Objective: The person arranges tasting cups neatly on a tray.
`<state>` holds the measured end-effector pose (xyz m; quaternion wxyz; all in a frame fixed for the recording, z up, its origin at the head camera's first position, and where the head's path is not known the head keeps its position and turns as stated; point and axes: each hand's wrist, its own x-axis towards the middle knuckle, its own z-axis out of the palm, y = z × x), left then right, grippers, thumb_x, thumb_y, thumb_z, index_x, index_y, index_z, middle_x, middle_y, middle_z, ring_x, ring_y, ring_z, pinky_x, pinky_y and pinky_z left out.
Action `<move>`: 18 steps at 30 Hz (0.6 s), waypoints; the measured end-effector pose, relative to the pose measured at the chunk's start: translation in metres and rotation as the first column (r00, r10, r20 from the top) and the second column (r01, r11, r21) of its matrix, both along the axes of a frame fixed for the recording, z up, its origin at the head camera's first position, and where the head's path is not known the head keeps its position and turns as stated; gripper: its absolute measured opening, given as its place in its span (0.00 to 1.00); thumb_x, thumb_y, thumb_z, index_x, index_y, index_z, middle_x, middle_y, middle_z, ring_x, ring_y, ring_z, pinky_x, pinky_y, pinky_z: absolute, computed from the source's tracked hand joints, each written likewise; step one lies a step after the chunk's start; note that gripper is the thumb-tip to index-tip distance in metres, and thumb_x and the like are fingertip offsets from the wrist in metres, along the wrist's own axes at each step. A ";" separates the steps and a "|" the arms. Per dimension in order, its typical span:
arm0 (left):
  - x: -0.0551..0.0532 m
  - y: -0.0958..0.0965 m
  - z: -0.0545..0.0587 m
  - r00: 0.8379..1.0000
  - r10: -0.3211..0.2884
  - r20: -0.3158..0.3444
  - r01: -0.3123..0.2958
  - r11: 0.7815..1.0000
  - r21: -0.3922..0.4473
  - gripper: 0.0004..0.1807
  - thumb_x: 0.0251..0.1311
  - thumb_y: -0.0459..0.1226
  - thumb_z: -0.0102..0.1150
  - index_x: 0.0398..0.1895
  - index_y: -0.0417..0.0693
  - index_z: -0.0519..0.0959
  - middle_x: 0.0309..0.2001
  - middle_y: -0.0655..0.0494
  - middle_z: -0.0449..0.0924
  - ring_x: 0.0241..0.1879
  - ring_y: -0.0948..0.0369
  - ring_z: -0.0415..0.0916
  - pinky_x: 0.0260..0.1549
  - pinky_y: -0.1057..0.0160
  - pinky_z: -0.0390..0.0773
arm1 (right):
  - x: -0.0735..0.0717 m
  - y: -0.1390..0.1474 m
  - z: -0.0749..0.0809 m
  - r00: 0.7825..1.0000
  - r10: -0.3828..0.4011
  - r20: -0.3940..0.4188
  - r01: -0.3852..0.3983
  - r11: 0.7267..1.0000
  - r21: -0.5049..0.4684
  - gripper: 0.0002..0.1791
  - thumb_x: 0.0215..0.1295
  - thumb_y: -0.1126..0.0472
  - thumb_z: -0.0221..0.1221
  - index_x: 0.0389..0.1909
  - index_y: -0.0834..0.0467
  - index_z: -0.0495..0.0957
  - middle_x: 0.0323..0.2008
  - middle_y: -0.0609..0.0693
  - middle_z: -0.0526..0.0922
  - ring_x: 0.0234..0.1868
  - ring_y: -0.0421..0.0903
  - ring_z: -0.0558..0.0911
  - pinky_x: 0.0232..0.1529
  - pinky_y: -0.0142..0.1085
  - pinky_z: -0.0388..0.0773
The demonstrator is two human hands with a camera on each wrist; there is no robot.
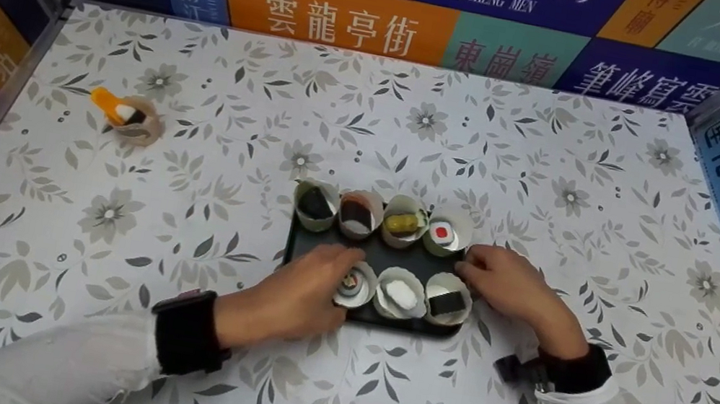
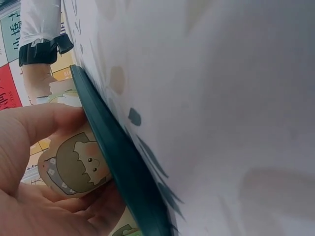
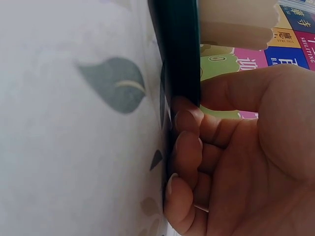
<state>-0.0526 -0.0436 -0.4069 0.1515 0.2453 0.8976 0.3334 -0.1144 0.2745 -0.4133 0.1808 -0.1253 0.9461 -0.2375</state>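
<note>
A black tray (image 1: 394, 259) carries two rows of paper cups with sushi pieces in them. My left hand (image 1: 302, 287) grips the leftmost visible cup (image 1: 358, 298) of the front row, its fingers around the cup's side. In the left wrist view a cartoon face shows on that cup (image 2: 78, 164), low against the tray. White sushi (image 1: 401, 294) and dark-topped sushi (image 1: 447, 304) lie in the two cups to its right. My right hand (image 1: 503, 284) pinches the tray's right edge, thumb above and fingers curled beneath. The tray's front left corner is hidden behind my left hand.
Several cups stand along the tray's back row, among them one with red-centred sushi (image 1: 441, 233). A peach-coloured cup (image 1: 142, 129) with an orange-and-white piece stands apart, far left on the flowered tabletop (image 1: 259, 105). Printed panels (image 1: 333, 15) wall the back and sides.
</note>
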 end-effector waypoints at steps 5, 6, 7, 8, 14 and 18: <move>-0.002 0.000 0.001 1.000 -0.015 -0.026 0.013 0.999 -0.050 0.47 0.47 0.28 0.71 0.76 0.36 0.66 0.65 0.43 0.74 0.66 0.48 0.70 0.65 0.52 0.73 | 0.000 0.001 0.000 1.000 0.004 0.007 -0.004 1.000 -0.002 0.16 0.75 0.53 0.57 0.24 0.51 0.73 0.21 0.44 0.75 0.27 0.45 0.75 0.31 0.41 0.69; -0.002 0.000 0.001 0.999 -0.018 -0.031 0.016 0.998 -0.056 0.48 0.46 0.28 0.71 0.76 0.36 0.65 0.65 0.43 0.74 0.66 0.49 0.70 0.65 0.52 0.73 | 0.000 0.001 0.000 1.000 0.005 0.011 -0.005 1.000 -0.004 0.16 0.75 0.53 0.57 0.24 0.51 0.73 0.21 0.44 0.75 0.27 0.45 0.75 0.31 0.41 0.69; -0.002 0.000 0.001 0.999 -0.020 -0.036 0.018 0.998 -0.059 0.48 0.46 0.29 0.71 0.76 0.36 0.65 0.65 0.43 0.74 0.66 0.49 0.70 0.64 0.52 0.74 | 0.000 0.001 0.000 1.000 0.005 0.016 -0.005 1.000 -0.004 0.16 0.75 0.53 0.57 0.24 0.51 0.74 0.21 0.44 0.75 0.27 0.45 0.75 0.31 0.41 0.69; -0.002 0.000 0.001 0.999 -0.022 -0.037 0.020 0.998 -0.063 0.49 0.46 0.29 0.72 0.77 0.36 0.65 0.65 0.44 0.74 0.66 0.49 0.70 0.64 0.52 0.74 | 0.000 0.001 0.000 1.000 0.007 0.018 -0.006 1.000 -0.004 0.16 0.75 0.53 0.57 0.24 0.51 0.74 0.22 0.44 0.75 0.27 0.45 0.75 0.31 0.41 0.69; -0.001 0.000 0.000 0.999 -0.030 -0.039 0.028 0.998 -0.061 0.50 0.46 0.28 0.71 0.78 0.37 0.63 0.65 0.45 0.74 0.68 0.48 0.69 0.66 0.52 0.72 | -0.001 0.001 -0.001 1.000 0.003 0.006 -0.003 1.000 -0.009 0.16 0.74 0.54 0.57 0.23 0.51 0.73 0.21 0.44 0.74 0.26 0.45 0.75 0.30 0.41 0.69; 0.000 0.000 0.001 0.999 -0.031 -0.037 0.028 0.998 -0.057 0.50 0.46 0.28 0.70 0.78 0.37 0.63 0.65 0.45 0.74 0.69 0.47 0.68 0.67 0.51 0.71 | -0.001 0.001 -0.002 1.000 -0.001 -0.003 0.001 1.000 -0.021 0.17 0.74 0.55 0.57 0.22 0.51 0.72 0.20 0.44 0.74 0.25 0.45 0.74 0.30 0.41 0.69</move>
